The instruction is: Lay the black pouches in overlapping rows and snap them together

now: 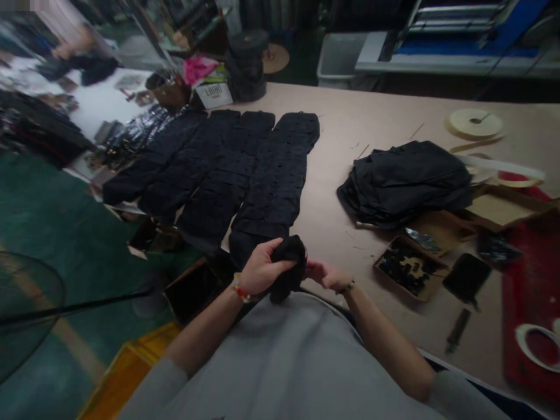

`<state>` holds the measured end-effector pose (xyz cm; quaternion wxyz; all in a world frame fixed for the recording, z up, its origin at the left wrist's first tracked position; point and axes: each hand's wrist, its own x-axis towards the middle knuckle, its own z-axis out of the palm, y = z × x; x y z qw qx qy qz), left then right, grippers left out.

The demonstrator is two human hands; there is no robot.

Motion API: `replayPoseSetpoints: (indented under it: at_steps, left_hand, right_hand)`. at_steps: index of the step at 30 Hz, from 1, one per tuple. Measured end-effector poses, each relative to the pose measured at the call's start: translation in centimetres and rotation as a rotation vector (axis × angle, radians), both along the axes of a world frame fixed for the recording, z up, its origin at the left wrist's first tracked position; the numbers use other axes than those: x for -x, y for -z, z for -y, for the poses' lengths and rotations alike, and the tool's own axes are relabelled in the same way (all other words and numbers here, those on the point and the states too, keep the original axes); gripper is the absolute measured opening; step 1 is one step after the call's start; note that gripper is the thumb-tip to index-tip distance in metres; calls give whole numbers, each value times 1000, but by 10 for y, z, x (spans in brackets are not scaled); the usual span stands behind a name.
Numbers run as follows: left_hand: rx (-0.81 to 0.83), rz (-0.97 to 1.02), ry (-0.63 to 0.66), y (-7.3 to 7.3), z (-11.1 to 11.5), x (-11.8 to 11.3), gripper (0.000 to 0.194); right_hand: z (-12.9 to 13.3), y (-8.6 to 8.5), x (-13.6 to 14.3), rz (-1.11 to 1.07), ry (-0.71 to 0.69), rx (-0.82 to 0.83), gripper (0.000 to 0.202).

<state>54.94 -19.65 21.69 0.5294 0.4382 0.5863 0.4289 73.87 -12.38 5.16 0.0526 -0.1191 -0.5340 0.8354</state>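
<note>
Close to my body, my left hand (263,267) is closed round a bunched piece of black fabric (289,262). My right hand (326,275) is at the fabric's right side, its fingers partly curled; what they grip, if anything, is too blurred to make out. Just beyond my hands, the nearest of several long black fabric pieces (277,181) lies flat on the table (335,146), with small rings or snaps down its middle. A pile of black fabric (406,181) rests on the table to the right.
On the right are a cardboard box of small black parts (409,268), a tape roll (475,123), a black pouch (467,279) and a red tray (525,291). Open boxes and a yellow crate (135,367) stand below the left edge. Another person's hand (65,49) shows far left.
</note>
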Motion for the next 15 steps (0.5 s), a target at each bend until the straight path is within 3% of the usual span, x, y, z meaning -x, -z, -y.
replayPoseSetpoints:
  at_steps: [2, 6, 8, 12, 15]
  left_hand:
    - [54, 27, -106, -1, 18, 10, 28]
    - [114, 11, -229, -4, 47, 22, 37]
    - [124, -23, -263, -6, 59, 25, 40]
    - [139, -71, -329, 0, 84, 39, 38]
    - [144, -149, -360, 18, 106, 70, 35]
  right_hand:
    - [21, 3, 23, -11, -17, -16, 86]
    - [38, -12, 65, 120, 316, -235, 62]
    - [35, -21, 79, 96, 393, -310, 53]
    - [23, -35, 96, -44, 278, -331, 41]
    - [15, -39, 105, 11, 176, -342, 24]
